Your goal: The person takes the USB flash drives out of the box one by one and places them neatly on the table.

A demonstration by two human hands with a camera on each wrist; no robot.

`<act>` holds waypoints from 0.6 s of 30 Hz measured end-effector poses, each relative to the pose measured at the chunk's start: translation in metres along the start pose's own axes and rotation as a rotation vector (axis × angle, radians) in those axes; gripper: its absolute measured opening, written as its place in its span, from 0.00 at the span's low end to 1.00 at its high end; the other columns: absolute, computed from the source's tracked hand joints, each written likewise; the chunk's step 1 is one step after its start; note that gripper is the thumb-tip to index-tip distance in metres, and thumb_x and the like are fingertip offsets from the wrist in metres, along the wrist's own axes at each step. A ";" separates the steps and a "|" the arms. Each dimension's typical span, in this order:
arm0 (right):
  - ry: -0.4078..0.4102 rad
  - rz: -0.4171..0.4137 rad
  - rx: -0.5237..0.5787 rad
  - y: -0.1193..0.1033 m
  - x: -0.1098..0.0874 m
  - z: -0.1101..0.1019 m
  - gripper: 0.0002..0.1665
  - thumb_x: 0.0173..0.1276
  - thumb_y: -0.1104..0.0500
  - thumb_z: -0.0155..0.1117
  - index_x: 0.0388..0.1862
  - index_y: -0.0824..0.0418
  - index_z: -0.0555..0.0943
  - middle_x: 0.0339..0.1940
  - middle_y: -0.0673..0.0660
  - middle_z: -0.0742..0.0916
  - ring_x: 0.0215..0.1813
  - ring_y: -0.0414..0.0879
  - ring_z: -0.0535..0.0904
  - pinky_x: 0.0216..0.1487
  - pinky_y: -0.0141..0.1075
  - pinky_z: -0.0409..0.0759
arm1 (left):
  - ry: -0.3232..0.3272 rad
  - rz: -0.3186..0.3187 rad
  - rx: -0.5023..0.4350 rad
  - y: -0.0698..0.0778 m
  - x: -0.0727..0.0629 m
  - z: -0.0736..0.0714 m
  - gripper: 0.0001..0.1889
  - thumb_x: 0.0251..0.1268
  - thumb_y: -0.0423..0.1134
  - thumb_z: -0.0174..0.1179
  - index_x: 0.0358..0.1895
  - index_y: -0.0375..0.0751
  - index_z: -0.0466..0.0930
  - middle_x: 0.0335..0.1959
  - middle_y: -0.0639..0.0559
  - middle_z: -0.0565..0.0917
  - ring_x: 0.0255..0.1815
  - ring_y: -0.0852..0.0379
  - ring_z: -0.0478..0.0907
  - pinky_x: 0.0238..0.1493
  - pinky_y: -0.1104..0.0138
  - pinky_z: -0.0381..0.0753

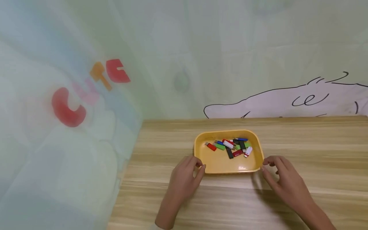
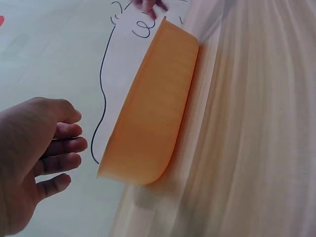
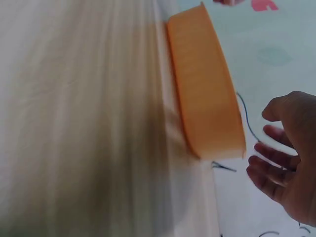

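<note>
A shallow yellow plastic tray [image 1: 214,164] sits on the wooden table, holding several USB sticks. Among them are a red stick [image 1: 211,147] lying apart on the left, a white stick [image 1: 228,144], a black stick [image 1: 229,153] and a green stick [image 1: 220,147]. My left hand [image 1: 185,179] is by the tray's front left corner; the left wrist view shows its fingers loosely bent, a gap between them and the wall. At the front right corner is my right hand [image 1: 288,183], its fingers likewise relaxed and apart from the tray in the right wrist view. Neither hand holds anything.
The wooden table [image 1: 230,201] runs back to a pale printed curtain [image 1: 172,57] with a line drawing on it. Another curtain side with coloured letters [image 1: 69,108] borders the table on the left.
</note>
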State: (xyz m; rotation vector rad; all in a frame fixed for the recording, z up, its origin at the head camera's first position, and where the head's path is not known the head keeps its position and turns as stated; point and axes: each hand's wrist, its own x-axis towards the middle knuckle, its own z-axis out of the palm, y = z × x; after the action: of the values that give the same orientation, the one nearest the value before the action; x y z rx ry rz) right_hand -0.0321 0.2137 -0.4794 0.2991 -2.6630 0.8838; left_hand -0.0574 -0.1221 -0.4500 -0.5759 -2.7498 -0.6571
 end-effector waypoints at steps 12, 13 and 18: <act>-0.332 0.146 -0.076 -0.018 0.025 0.013 0.57 0.72 0.34 0.69 0.83 0.69 0.62 0.85 0.72 0.62 0.78 0.76 0.66 0.68 0.70 0.72 | -0.205 -0.052 0.207 -0.003 0.040 0.011 0.17 0.73 0.51 0.69 0.53 0.42 0.86 0.48 0.51 0.85 0.48 0.53 0.79 0.46 0.64 0.81; -0.345 0.149 -0.084 -0.018 0.025 0.014 0.58 0.72 0.33 0.68 0.83 0.71 0.60 0.86 0.72 0.61 0.79 0.76 0.65 0.69 0.70 0.72 | -0.222 -0.050 0.223 -0.003 0.043 0.013 0.19 0.73 0.52 0.69 0.54 0.41 0.87 0.49 0.50 0.85 0.49 0.53 0.79 0.47 0.63 0.80; -0.378 0.160 -0.112 -0.018 0.025 0.014 0.64 0.73 0.30 0.66 0.85 0.72 0.52 0.86 0.74 0.57 0.78 0.77 0.65 0.66 0.69 0.75 | -0.286 -0.047 0.307 -0.003 0.056 0.020 0.23 0.71 0.55 0.70 0.57 0.40 0.86 0.49 0.49 0.85 0.49 0.52 0.76 0.48 0.62 0.76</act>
State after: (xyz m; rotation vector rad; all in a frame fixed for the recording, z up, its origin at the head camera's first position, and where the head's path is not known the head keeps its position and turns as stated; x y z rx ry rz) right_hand -0.0535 0.1889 -0.4715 0.2500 -3.1108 0.7832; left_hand -0.1116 -0.0973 -0.4493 -0.5728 -3.0528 -0.1612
